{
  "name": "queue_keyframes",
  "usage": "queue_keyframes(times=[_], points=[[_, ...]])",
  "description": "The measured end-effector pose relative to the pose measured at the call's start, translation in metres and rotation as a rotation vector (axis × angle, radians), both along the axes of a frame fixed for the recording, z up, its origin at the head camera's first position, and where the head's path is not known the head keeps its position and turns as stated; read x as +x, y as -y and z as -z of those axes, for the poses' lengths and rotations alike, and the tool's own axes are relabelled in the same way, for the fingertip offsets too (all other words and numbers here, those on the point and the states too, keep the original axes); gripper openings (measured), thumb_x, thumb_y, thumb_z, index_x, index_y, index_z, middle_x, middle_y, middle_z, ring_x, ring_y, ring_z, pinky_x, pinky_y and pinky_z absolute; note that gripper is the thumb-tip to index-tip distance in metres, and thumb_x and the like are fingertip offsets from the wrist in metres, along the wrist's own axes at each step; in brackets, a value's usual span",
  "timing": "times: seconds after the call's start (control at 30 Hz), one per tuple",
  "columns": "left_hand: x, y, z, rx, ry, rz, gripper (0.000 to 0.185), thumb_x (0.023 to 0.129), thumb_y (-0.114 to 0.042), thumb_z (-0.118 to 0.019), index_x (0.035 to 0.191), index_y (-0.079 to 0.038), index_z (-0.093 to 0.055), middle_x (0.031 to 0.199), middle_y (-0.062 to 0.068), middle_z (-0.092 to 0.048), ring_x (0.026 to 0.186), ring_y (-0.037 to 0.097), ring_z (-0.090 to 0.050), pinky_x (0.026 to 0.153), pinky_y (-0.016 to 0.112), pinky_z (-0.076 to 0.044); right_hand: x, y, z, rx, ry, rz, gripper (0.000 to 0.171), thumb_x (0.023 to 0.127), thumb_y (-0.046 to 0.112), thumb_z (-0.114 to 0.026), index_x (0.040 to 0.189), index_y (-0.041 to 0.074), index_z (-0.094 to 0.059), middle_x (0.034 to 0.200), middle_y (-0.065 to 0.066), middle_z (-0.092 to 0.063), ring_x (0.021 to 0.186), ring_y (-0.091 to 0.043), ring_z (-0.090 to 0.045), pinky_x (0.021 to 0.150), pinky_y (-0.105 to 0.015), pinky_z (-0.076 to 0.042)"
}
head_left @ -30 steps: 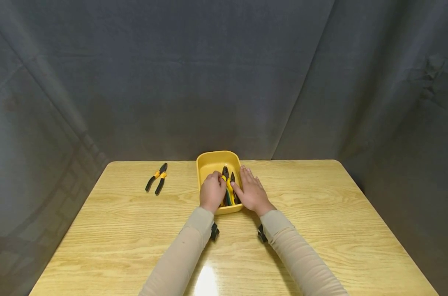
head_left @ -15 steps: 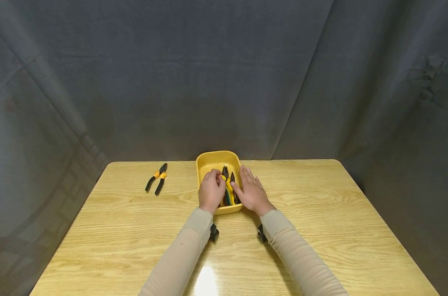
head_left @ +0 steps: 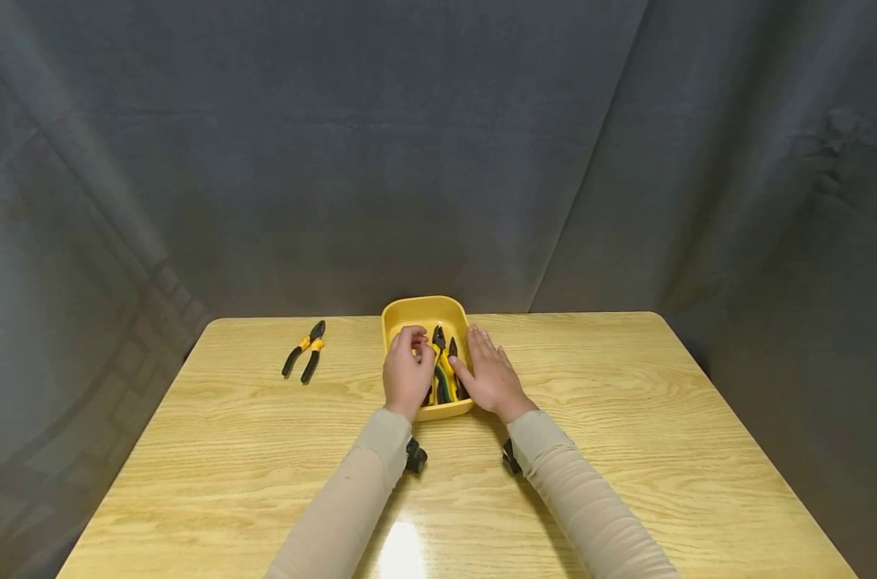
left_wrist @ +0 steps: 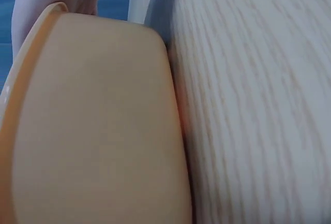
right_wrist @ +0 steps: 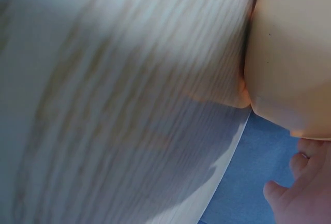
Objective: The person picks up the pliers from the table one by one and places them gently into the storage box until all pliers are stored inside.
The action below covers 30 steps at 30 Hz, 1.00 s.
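**Mia:** Well, start close. What do you see first?

**Ben:** Two long tan sleeves [head_left: 352, 498] lie on the wooden surface [head_left: 627, 418]. They lead to the left hand [head_left: 407, 371] and the right hand [head_left: 487, 374].

**Mia:** What are the hands doing?

**Ben:** The right hand lies flat with its fingers straight. It rests against the right side of the yellow tray [head_left: 417, 310], and I think it keeps the tray from sliding. The left hand is over the tray with its fingers curled in.

**Mia:** Is the left grip pinching something?

**Ben:** I cannot tell. The curled fingers hide what is under them, and the wrist views show only the tray's outer wall and wood.

**Mia:** Where are the tools?

**Ben:** A bunch of pliers [head_left: 444, 366] lies in the tray between the two hands. Their dark tips point away from the person. They sit just to the right of the left grip, very close or maybe touching.

**Mia:** So which step is this?

**Ben:** It looks like picking one tool out of the bunch. To lift one, the left grip must close on just one pair and pull it free of the others.

**Mia:** Anything farther off?

**Ben:** One more pair of pliers [head_left: 304, 351] lies alone on the surface, well to the left. A gray curtain [head_left: 438, 161] hangs behind it all.
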<state>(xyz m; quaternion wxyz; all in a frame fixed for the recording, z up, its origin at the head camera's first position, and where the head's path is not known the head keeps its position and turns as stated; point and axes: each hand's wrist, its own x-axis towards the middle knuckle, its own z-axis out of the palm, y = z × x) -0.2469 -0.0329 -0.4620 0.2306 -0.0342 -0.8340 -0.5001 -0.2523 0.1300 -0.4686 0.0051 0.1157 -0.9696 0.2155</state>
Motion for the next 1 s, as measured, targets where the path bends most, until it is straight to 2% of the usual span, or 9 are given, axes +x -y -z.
queue_keyframes(times=[0.23,0.37,0.67,0.83,1.0], points=[[-0.002,0.002,0.001,0.164,-0.121,-0.009,0.017,0.094,0.003,-0.059,0.111,0.0,-0.063,0.103,0.013,-0.066,0.095,0.027,-0.067,0.079,0.042,-0.059,0.0,0.0,0.0,0.008,0.0,0.002,0.075,0.108,0.049,-0.036,0.162,0.003,-0.013,0.169,-0.012,-0.012,0.155,-0.031,-0.012,0.123,-0.055,-0.014],[-0.001,0.003,0.0,0.25,-0.155,-0.007,0.018,0.093,0.004,-0.057,0.11,0.001,-0.062,0.104,0.015,-0.064,0.095,0.028,-0.066,0.079,0.044,-0.059,0.0,0.001,0.0,0.011,-0.006,0.001,0.075,0.108,0.049,-0.036,0.162,0.002,-0.013,0.169,-0.013,-0.012,0.155,-0.032,-0.013,0.123,-0.055,-0.014],[-0.002,0.013,-0.004,0.355,-0.156,-0.008,0.019,0.093,0.006,-0.056,0.111,0.002,-0.061,0.106,0.015,-0.065,0.095,0.027,-0.064,0.077,0.037,-0.057,0.001,0.002,0.002,0.027,-0.006,-0.001,0.075,0.109,0.05,-0.033,0.162,0.003,-0.011,0.169,-0.012,-0.008,0.155,-0.033,-0.011,0.123,-0.055,-0.012],[-0.006,0.025,-0.006,0.397,-0.143,0.007,0.02,0.094,0.008,-0.053,0.112,0.004,-0.06,0.109,0.018,-0.064,0.098,0.03,-0.063,0.082,0.045,-0.056,0.0,0.001,0.001,0.031,-0.012,-0.002,0.074,0.109,0.051,-0.032,0.162,0.004,-0.011,0.169,-0.012,-0.01,0.155,-0.031,-0.011,0.123,-0.054,-0.013],[-0.01,0.04,-0.007,0.351,-0.09,0.023,0.02,0.096,0.007,-0.053,0.114,0.004,-0.06,0.114,0.019,-0.061,0.102,0.033,-0.061,0.088,0.049,-0.055,0.001,0.0,0.002,0.034,-0.012,-0.003,0.076,0.108,0.052,-0.03,0.162,0.003,-0.01,0.169,-0.015,-0.014,0.156,-0.031,-0.011,0.123,-0.055,-0.013]])
